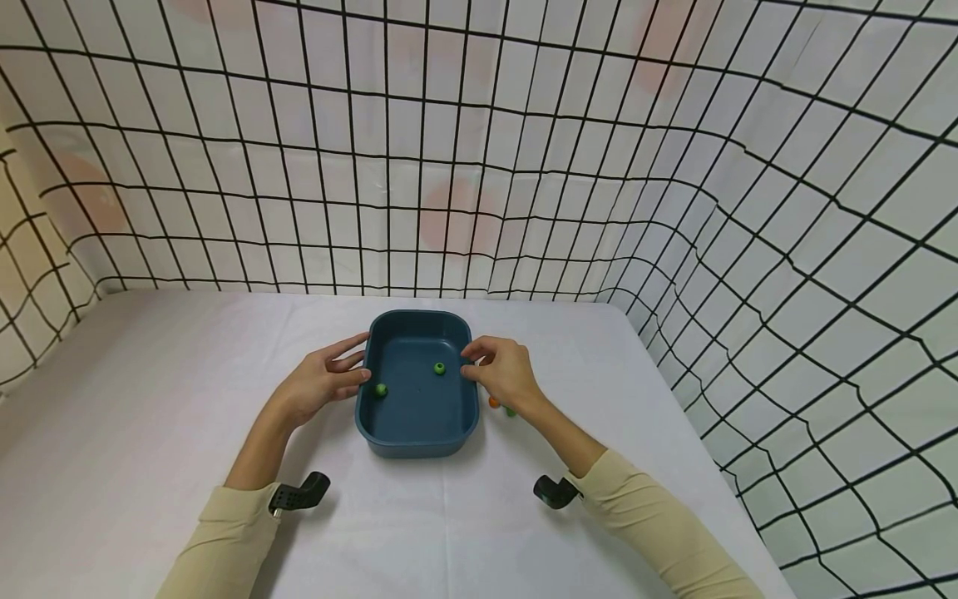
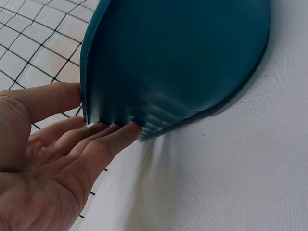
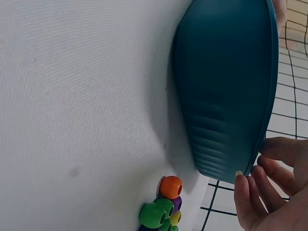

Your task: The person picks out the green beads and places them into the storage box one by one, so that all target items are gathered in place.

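Observation:
A dark blue rectangular bin [image 1: 416, 449] with rounded corners stands in front of me on the white cloth. Two green beads lie inside: one bead [image 1: 439, 368] right of the middle, another bead [image 1: 382, 390] by the left wall. My left hand [image 1: 318, 383] holds the bin's left side, thumb at the rim and fingers against the outer wall [image 2: 115, 96]. On the opposite side, my right hand [image 1: 505, 370] grips the rim between thumb and fingers. Beside the bin, near my right wrist, several beads lie together, including an orange bead [image 3: 171, 186] and a green bead [image 3: 152, 215].
Black wire mesh [image 1: 464, 191] stands along the back of the table and both sides, with a pale sheet behind it. A white cloth [image 1: 404, 532] covers the table. Each wrist carries a black camera mount, such as the left mount [image 1: 301, 492].

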`<act>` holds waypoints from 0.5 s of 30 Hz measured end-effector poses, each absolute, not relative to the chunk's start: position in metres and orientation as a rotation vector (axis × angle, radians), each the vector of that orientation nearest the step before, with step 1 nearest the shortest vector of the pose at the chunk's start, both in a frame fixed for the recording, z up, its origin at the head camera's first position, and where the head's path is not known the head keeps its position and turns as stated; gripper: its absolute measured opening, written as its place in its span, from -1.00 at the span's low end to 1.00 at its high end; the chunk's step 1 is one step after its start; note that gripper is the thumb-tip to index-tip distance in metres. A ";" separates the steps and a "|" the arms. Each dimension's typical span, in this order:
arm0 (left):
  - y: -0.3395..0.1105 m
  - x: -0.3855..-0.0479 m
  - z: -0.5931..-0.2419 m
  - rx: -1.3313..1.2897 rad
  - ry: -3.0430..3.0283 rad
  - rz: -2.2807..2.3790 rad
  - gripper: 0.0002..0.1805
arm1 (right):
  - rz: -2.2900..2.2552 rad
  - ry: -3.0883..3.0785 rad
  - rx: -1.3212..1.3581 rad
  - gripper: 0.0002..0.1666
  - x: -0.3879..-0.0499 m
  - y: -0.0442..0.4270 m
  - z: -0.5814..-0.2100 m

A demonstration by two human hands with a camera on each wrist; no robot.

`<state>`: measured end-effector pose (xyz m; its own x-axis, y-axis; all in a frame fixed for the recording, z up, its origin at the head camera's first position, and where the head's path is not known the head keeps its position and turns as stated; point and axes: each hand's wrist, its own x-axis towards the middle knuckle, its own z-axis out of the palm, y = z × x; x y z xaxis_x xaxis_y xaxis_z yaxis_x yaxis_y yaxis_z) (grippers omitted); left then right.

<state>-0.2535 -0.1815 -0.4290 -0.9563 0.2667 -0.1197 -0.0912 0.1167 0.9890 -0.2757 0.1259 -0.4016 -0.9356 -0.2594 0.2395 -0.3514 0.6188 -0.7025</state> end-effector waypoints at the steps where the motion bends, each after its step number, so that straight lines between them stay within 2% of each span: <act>1: -0.182 -0.254 -0.429 0.171 2.130 1.917 -0.19 | 1.219 -2.723 0.516 -0.79 -0.276 0.126 -0.401; 15: -0.181 -0.254 -0.429 0.167 2.131 1.918 -0.18 | 1.195 -2.720 0.478 -0.77 -0.275 0.135 -0.395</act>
